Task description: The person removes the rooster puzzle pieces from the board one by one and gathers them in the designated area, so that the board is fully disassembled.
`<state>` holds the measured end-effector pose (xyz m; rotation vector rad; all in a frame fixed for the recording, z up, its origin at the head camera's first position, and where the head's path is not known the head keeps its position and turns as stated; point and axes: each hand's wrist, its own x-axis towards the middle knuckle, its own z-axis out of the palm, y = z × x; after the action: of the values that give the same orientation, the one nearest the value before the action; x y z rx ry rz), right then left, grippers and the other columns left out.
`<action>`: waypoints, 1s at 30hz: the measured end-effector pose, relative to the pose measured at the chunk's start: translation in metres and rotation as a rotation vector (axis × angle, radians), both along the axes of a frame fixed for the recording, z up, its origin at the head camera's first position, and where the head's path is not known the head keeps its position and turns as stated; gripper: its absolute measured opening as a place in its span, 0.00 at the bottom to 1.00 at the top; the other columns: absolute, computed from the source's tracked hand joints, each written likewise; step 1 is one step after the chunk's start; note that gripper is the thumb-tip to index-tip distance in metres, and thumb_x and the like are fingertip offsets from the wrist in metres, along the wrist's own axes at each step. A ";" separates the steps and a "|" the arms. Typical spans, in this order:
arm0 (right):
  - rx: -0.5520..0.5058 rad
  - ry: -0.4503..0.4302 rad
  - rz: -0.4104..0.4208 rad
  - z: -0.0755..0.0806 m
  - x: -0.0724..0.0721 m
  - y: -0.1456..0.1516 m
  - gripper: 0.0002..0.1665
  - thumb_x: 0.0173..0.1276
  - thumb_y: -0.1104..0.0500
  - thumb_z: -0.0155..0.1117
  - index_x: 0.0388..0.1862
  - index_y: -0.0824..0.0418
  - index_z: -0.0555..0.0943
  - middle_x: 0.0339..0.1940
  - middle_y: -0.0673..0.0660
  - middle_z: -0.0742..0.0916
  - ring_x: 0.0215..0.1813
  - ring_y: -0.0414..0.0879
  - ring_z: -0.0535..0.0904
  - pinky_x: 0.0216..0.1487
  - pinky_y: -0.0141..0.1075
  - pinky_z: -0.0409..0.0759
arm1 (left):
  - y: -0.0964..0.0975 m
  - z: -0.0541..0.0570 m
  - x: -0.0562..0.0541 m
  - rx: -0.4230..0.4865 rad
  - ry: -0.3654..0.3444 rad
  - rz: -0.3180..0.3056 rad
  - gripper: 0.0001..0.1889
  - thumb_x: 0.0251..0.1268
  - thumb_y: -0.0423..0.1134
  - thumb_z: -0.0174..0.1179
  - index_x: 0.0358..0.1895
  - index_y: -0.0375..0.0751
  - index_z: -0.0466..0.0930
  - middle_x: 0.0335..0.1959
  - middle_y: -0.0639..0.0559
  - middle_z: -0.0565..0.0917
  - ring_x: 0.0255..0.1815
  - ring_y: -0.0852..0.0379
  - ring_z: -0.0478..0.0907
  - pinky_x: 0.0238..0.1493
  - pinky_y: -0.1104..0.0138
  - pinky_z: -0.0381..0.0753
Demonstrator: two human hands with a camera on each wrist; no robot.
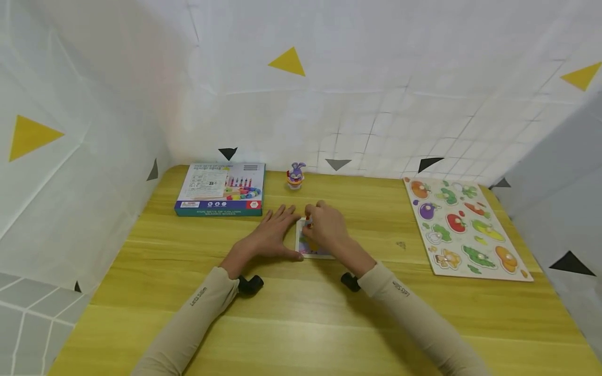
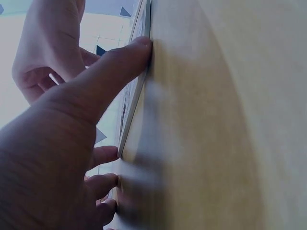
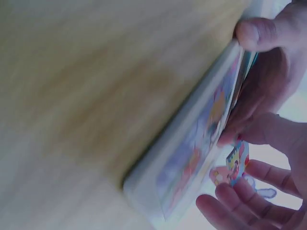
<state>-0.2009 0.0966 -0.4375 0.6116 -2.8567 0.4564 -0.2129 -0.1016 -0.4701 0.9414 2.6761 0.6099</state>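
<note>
A small picture puzzle board (image 1: pixel 298 239) with a pale rim lies flat on the table. My left hand (image 1: pixel 267 236) rests spread at its left side. The thumb (image 2: pixel 136 48) touches the near corner and a fingertip (image 2: pixel 108 154) touches the far one. Over the board, my right hand (image 1: pixel 330 225) pinches a small colourful puzzle piece (image 3: pixel 237 163) between thumb and fingers. The right wrist view shows the piece tilted, just off the board's printed surface (image 3: pixel 192 153). In the head view the right hand covers much of the board and most of the piece.
A flat boxed bead game (image 1: pixel 221 189) lies at the back left. Behind the hands stands a purple rabbit figurine (image 1: pixel 296 176). On the right, a wooden vegetable peg puzzle (image 1: pixel 463 230) lies flat. White sheeting (image 1: pixel 367 68) rises behind the wooden table (image 1: pixel 282 324).
</note>
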 end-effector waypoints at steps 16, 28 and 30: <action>0.046 -0.090 0.062 0.021 0.000 0.033 0.19 0.54 0.58 0.78 0.44 0.64 0.86 0.33 0.56 0.82 0.29 0.48 0.77 0.28 0.41 0.79 | -0.002 0.001 -0.003 -0.016 0.000 0.006 0.59 0.47 0.73 0.68 0.80 0.46 0.54 0.82 0.45 0.44 0.81 0.44 0.35 0.77 0.45 0.33; 0.094 -0.113 0.077 0.018 -0.005 0.066 0.18 0.56 0.57 0.78 0.44 0.64 0.86 0.34 0.57 0.83 0.31 0.48 0.78 0.32 0.44 0.80 | 0.000 0.003 -0.001 -0.020 -0.002 -0.001 0.59 0.48 0.71 0.69 0.80 0.46 0.54 0.82 0.44 0.43 0.81 0.42 0.34 0.76 0.44 0.32; 0.096 -0.127 0.066 0.016 -0.006 0.070 0.17 0.56 0.58 0.78 0.43 0.64 0.86 0.33 0.56 0.83 0.31 0.48 0.78 0.31 0.44 0.80 | 0.000 0.003 -0.001 -0.025 -0.005 0.001 0.59 0.48 0.71 0.69 0.80 0.46 0.54 0.82 0.44 0.43 0.81 0.43 0.34 0.76 0.45 0.32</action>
<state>-0.2069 0.1669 -0.4214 0.7198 -3.0010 0.3837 -0.2135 -0.1012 -0.4672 0.9312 2.6731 0.5765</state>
